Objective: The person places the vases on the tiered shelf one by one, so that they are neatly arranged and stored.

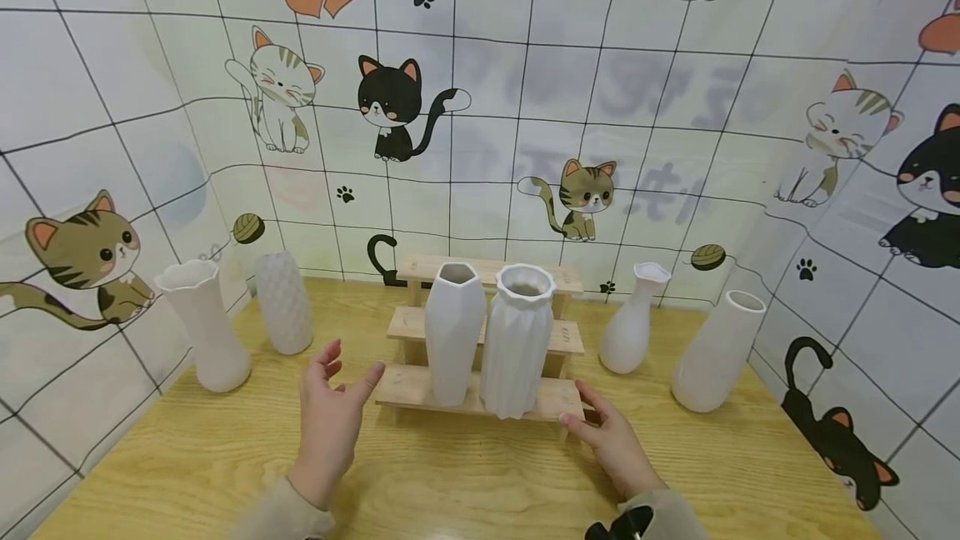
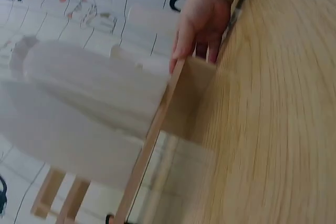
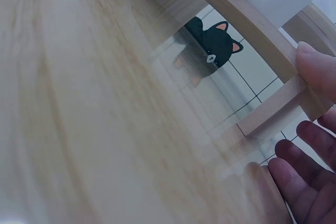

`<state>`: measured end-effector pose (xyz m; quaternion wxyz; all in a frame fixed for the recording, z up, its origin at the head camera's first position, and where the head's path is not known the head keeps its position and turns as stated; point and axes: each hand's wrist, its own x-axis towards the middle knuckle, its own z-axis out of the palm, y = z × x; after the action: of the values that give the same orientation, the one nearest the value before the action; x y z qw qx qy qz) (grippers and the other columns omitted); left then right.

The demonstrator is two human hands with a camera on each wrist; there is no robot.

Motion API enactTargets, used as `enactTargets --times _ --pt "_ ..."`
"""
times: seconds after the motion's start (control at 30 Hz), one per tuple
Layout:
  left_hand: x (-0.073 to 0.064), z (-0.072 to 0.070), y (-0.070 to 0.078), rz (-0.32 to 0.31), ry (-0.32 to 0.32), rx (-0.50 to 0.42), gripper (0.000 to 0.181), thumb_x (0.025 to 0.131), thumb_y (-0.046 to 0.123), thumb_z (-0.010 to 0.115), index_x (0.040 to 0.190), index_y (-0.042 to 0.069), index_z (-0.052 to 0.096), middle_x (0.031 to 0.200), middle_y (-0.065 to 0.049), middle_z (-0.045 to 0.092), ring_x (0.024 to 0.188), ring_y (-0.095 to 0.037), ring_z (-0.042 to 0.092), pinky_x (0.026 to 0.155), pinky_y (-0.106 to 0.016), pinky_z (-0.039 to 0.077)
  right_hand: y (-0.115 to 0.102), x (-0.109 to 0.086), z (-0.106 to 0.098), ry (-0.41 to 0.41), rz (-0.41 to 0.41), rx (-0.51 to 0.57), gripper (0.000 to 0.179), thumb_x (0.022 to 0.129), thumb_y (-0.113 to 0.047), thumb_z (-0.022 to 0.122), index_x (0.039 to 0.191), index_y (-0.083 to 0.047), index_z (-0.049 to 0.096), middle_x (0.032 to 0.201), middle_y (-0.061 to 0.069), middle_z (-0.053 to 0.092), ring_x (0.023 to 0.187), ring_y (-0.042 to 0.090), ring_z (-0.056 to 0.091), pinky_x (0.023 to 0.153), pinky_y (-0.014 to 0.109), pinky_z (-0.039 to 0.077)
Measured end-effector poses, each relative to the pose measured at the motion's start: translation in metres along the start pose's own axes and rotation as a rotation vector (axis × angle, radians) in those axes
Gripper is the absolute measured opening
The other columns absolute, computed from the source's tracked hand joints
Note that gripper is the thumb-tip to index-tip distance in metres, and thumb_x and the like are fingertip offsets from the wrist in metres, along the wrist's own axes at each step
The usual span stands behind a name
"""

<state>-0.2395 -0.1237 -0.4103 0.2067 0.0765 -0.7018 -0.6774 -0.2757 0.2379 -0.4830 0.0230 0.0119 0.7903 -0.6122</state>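
Observation:
A three-tier wooden display stand (image 1: 405, 387) stands on the table. On its lowest step are two white vases: a faceted one (image 1: 454, 344) and, to its right, a ribbed one (image 1: 516, 361) with a wavy rim. My right hand (image 1: 613, 447) grips the right end of that step. In the right wrist view its thumb (image 3: 317, 69) lies on the board, while the other fingers curl below near the stand's leg (image 3: 270, 111). Beside the stand's left end, my left hand (image 1: 330, 415) is held apart from it, thumb and fingers spread, with nothing in it.
Two white vases, one flared (image 1: 206, 327) and one textured (image 1: 285, 304), stand at the left. At the right are a narrow-necked vase (image 1: 628, 327) and a smooth tapered one (image 1: 712, 357). Cat-print wall covering (image 1: 487, 82) encloses the wooden table (image 1: 465, 482) behind and at both sides.

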Motion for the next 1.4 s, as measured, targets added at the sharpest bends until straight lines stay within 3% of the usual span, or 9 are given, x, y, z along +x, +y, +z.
enactTargets --times 0.17,0.33,0.57,0.8,0.9,1.0,1.2,1.4 --pt "0.017 -0.030 -0.009 -0.042 0.071 0.003 0.083 0.086 0.033 0.073 0.148 0.006 0.024 0.141 -0.008 0.027 0.124 -0.027 0.030 0.097 -0.037 0.032 0.001 0.000 0.000 0.002 0.003 0.017 0.075 0.086 -0.029 0.074 0.149 -0.011 0.036 0.141 0.021 0.043 0.120 0.032 0.047 0.094 0.043 0.044" --pt "0.034 -0.059 -0.019 -0.084 0.201 0.038 0.080 0.086 0.035 0.072 0.147 0.011 0.026 0.134 -0.002 0.033 0.120 -0.022 0.033 0.082 -0.021 0.039 0.002 0.000 0.000 0.002 -0.003 0.022 0.075 0.086 -0.028 0.074 0.149 -0.011 0.036 0.142 0.021 0.043 0.120 0.032 0.047 0.095 0.043 0.043" --pt "0.056 -0.097 -0.030 -0.117 0.356 0.124 0.078 0.086 0.045 0.068 0.147 0.013 0.031 0.130 -0.001 0.038 0.115 -0.021 0.038 0.084 -0.027 0.036 0.002 0.000 0.001 0.000 -0.014 0.012 0.076 0.086 -0.028 0.074 0.149 -0.010 0.035 0.141 0.019 0.042 0.119 0.032 0.046 0.094 0.041 0.042" --pt "0.078 -0.123 -0.043 -0.139 0.504 0.159 0.076 0.085 0.043 0.070 0.146 0.015 0.034 0.131 0.001 0.036 0.107 -0.013 0.035 0.091 -0.028 0.030 0.001 0.000 0.001 0.005 -0.013 0.007 0.075 0.086 -0.028 0.074 0.149 -0.011 0.035 0.141 0.018 0.041 0.119 0.032 0.046 0.095 0.042 0.042" --pt "0.086 -0.131 -0.046 -0.194 0.515 0.158 0.082 0.083 0.048 0.069 0.148 0.018 0.029 0.139 0.000 0.030 0.118 -0.019 0.031 0.097 -0.033 0.028 0.001 -0.001 0.000 0.005 -0.013 -0.001 0.075 0.086 -0.029 0.073 0.149 -0.011 0.035 0.142 0.018 0.040 0.119 0.032 0.046 0.095 0.044 0.042" --pt "0.093 -0.137 -0.046 -0.244 0.483 0.161 0.090 0.082 0.053 0.068 0.152 0.020 0.021 0.148 -0.004 0.022 0.130 -0.024 0.025 0.105 -0.039 0.025 0.001 -0.002 0.000 0.007 -0.011 -0.001 0.075 0.087 -0.029 0.073 0.149 -0.011 0.035 0.143 0.018 0.040 0.119 0.032 0.046 0.095 0.044 0.042" --pt "0.106 -0.145 -0.042 -0.282 0.355 0.193 0.102 0.082 0.057 0.066 0.155 0.017 0.007 0.157 -0.012 0.010 0.142 -0.030 0.013 0.113 -0.050 0.016 0.001 -0.001 0.000 0.009 -0.008 0.004 0.075 0.086 -0.030 0.074 0.149 -0.012 0.036 0.144 0.019 0.039 0.120 0.033 0.045 0.096 0.046 0.042" --pt "0.121 -0.152 -0.043 -0.275 0.311 0.255 0.104 0.082 0.059 0.065 0.155 0.012 0.008 0.157 -0.015 0.011 0.142 -0.035 0.012 0.113 -0.053 0.017 0.000 -0.001 0.000 0.003 -0.006 0.011 0.076 0.086 -0.029 0.074 0.149 -0.011 0.035 0.143 0.019 0.039 0.120 0.033 0.045 0.097 0.047 0.040"
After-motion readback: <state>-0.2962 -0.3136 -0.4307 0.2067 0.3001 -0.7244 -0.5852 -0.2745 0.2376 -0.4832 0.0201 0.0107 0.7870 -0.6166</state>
